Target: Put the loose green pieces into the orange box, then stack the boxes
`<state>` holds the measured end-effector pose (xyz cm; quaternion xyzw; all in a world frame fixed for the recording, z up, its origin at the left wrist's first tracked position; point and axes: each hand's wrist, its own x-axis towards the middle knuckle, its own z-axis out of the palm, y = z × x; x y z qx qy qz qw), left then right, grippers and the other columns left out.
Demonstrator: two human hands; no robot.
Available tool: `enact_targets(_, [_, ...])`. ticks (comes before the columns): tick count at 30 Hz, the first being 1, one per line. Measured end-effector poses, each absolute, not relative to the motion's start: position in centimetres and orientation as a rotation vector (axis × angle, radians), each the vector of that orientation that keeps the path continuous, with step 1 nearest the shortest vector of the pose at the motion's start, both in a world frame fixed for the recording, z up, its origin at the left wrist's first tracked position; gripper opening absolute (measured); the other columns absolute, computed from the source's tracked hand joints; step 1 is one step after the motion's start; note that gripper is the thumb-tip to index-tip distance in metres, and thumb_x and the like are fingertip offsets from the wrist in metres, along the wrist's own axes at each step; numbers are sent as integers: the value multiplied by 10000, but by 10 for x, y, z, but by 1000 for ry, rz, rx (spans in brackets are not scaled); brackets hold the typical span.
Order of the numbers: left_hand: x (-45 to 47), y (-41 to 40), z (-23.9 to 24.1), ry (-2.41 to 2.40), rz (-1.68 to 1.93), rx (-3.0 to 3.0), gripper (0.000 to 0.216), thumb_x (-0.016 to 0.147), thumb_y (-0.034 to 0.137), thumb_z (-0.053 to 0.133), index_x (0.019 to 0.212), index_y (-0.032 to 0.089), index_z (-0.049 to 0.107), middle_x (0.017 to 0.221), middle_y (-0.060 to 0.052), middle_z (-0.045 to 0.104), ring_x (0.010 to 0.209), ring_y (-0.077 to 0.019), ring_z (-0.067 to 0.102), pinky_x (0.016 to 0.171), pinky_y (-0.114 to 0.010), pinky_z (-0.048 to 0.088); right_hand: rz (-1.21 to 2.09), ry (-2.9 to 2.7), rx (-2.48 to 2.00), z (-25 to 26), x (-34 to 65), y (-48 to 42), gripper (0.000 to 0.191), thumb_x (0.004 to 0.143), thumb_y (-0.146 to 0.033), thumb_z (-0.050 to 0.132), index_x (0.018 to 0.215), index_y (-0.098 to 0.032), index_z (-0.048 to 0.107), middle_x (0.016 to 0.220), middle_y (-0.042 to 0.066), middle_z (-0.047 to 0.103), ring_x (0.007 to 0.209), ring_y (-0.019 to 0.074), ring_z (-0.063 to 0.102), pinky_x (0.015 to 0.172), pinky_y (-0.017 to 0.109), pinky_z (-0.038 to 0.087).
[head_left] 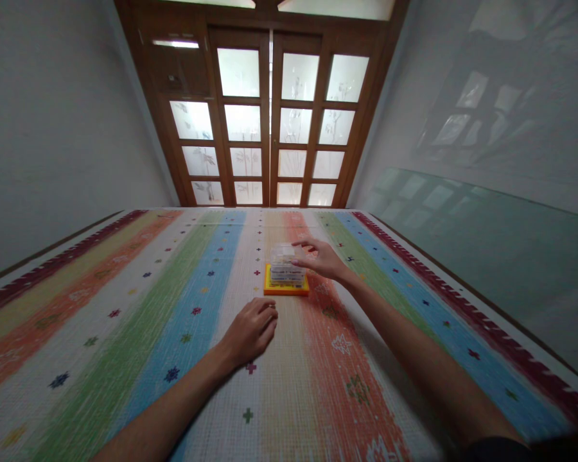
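A small stack of clear plastic pieces [285, 264] stands on a flat orange and yellow base [286, 288] in the middle of the striped mat. My right hand [320, 258] reaches in from the right, fingers spread, fingertips touching the stack's top right side. My left hand [251, 330] rests on the mat in front of the base, fingers curled under, with nothing visible in it. The far side of the stack is hidden.
A wide mat with coloured stripes [183, 321] covers the floor. Brown wooden doors with frosted glass panes [270, 122] close the far end. Plain walls run along both sides; the right wall [486, 224] has a glossy lower band.
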<state>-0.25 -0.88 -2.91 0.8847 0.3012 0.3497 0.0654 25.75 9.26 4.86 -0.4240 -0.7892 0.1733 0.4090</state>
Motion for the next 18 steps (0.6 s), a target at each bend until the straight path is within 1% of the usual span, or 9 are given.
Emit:
enact_targets(4, [-2, -9, -28, 903, 1059, 2670, 141, 930, 147, 537, 963, 187, 668, 1102, -125, 688, 1046, -246, 657, 913, -417, 572, 449, -1987, -1067, 47, 258, 93, 387, 779, -408, 817, 1117, -240, 735, 1147, 71, 748, 1036, 254, 687, 895, 428, 554])
enact_targets(6, [-2, -9, -27, 901, 1056, 2667, 147, 928, 147, 538, 962, 192, 673, 1093, -118, 691, 1033, -241, 660, 907, -412, 570, 464, -1983, -1064, 47, 259, 93, 442, 775, -421, 821, 1164, -242, 712, 1197, 83, 730, 1068, 262, 679, 904, 436, 549])
enact_targets(8, [-2, -9, -27, 904, 1051, 2667, 152, 928, 147, 535, 964, 193, 676, 1090, -116, 693, 1026, -240, 661, 904, -410, 568, 491, -1970, -1060, 47, 261, 93, 572, 749, -442, 842, 1254, -241, 663, 1273, 107, 694, 1118, 279, 662, 910, 449, 546])
enact_targets(12, [-3, -9, -29, 918, 1031, 2679, 146, 930, 149, 533, 959, 184, 672, 1084, -119, 694, 1020, -246, 661, 899, -417, 562, 578, -1916, -1074, 44, 275, 94, 897, 670, -487, 897, 1441, -256, 501, 1388, 161, 606, 1200, 312, 620, 938, 488, 533])
enact_targets(15, [-3, -9, -29, 919, 1017, 2689, 145, 929, 147, 536, 958, 184, 673, 1068, -113, 699, 998, -244, 662, 879, -414, 560, 696, -1903, -1089, 31, 287, 93, 1107, 609, -496, 930, 1533, -272, 364, 1430, 192, 554, 1243, 328, 592, 982, 530, 509])
enact_targets(18, [-2, -9, -29, 914, 1029, 2690, 151, 929, 147, 537, 960, 190, 679, 1060, -106, 703, 988, -235, 663, 876, -403, 555, 819, -1917, -1075, 10, 292, 87, 1286, 537, -492, 962, 1587, -280, 252, 1474, 214, 494, 1335, 347, 524, 1051, 567, 466])
